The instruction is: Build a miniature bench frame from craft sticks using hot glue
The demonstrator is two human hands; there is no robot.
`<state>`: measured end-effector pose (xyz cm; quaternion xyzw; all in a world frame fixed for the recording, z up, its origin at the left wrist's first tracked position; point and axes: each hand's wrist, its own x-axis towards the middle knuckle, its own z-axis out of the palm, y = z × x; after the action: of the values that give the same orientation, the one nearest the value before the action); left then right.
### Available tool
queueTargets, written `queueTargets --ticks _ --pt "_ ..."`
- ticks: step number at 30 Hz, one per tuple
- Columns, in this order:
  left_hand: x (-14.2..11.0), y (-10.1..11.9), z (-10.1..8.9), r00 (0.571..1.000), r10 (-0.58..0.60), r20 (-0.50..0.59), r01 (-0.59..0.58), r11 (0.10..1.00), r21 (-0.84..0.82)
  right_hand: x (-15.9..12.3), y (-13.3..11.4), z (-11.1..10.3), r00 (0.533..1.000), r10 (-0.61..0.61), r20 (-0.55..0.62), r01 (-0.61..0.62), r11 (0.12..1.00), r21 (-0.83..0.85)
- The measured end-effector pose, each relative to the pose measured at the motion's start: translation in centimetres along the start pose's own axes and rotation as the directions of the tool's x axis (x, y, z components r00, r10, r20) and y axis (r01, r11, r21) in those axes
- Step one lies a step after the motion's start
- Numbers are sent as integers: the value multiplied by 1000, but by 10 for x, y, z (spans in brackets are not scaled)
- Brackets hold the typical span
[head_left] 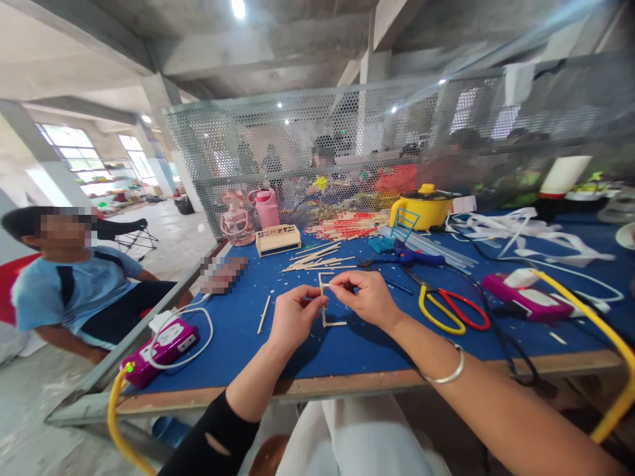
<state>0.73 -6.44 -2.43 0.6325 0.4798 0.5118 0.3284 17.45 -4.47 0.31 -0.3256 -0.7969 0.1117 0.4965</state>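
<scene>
Above the blue table mat (223, 357), my left hand (296, 316) pinches the upright of a small E-shaped frame of thin wooden sticks (334, 324). My right hand (368, 297) is closed on a short wooden stick (327, 285), whose end meets the frame's upright at mid-height. Crosspieces stick out to the right at the frame's top and bottom. Just beyond my hands lies a loose bunch of bare wooden sticks (315, 256). One single stick (264, 314) rests left of my left hand.
Scissors (454, 309) and a blue glue gun (419, 256) lie right of my hands. Purple power strips (166, 350) sit at both sides. Behind are a small wooden model (278, 240), red-tipped sticks (347, 226) and a yellow pot (425, 208). A person (74, 284) sits at left.
</scene>
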Motion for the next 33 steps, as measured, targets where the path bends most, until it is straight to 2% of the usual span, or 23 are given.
queueTargets --ticks 9,15,18,25,33 --pt "-1 2 -1 1000 19 13 -19 1000 13 0 1 -1 999 -36 12 36 999 1" --pt "-3 9 -4 988 153 -26 -149 982 118 -1 0 -3 998 -64 27 65 998 -27" --pt "-4 8 -4 986 160 -40 -151 973 172 -1 0 -4 996 -76 37 78 996 -53" --pt "-4 1 1 997 62 36 -59 996 -64 1 -3 -5 994 -102 31 105 990 -96" --pt "-6 5 -1 995 81 55 -78 995 -55 0 -4 -5 996 -77 34 80 992 -96"
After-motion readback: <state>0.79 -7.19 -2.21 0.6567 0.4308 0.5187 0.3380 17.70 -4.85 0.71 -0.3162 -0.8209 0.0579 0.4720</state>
